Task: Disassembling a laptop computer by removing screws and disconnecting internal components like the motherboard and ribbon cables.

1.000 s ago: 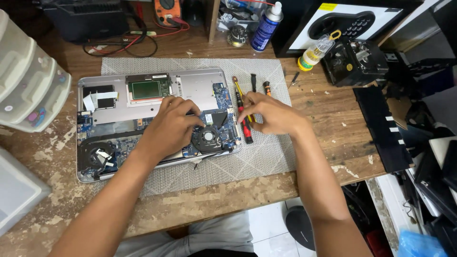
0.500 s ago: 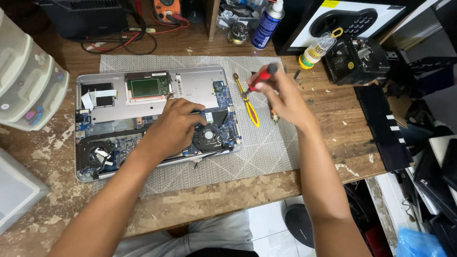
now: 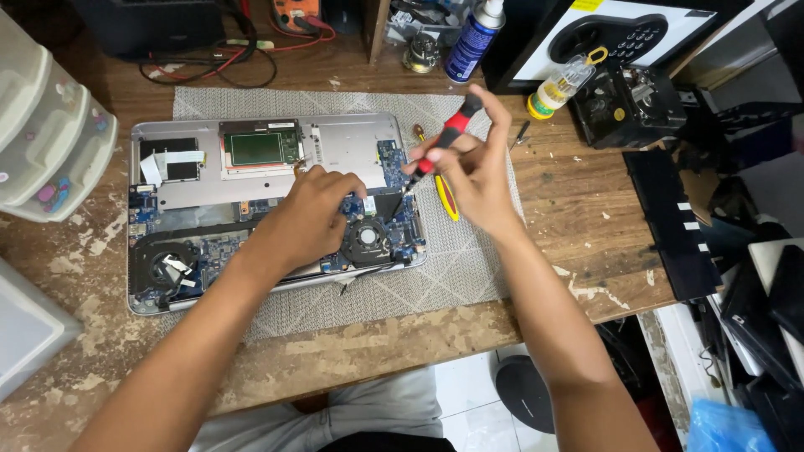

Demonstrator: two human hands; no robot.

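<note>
Opened laptop [image 3: 276,209] flat on grey mat [image 3: 469,276] atop worktop [image 3: 586,192], bottom cover off, boards and fans exposed. Left hand [image 3: 310,219] pressing flat beside right fan [image 3: 367,234], gripping nothing. Right hand [image 3: 473,172] pinching red-black screwdriver [image 3: 437,151], tip near board. Components apparently all seated; disassembly seemingly early.

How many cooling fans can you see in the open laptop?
2. One fan sits at the laptop's lower left corner, uncovered. The other fan is at the lower right, just beside the left hand. The hand may hide other parts.
</note>
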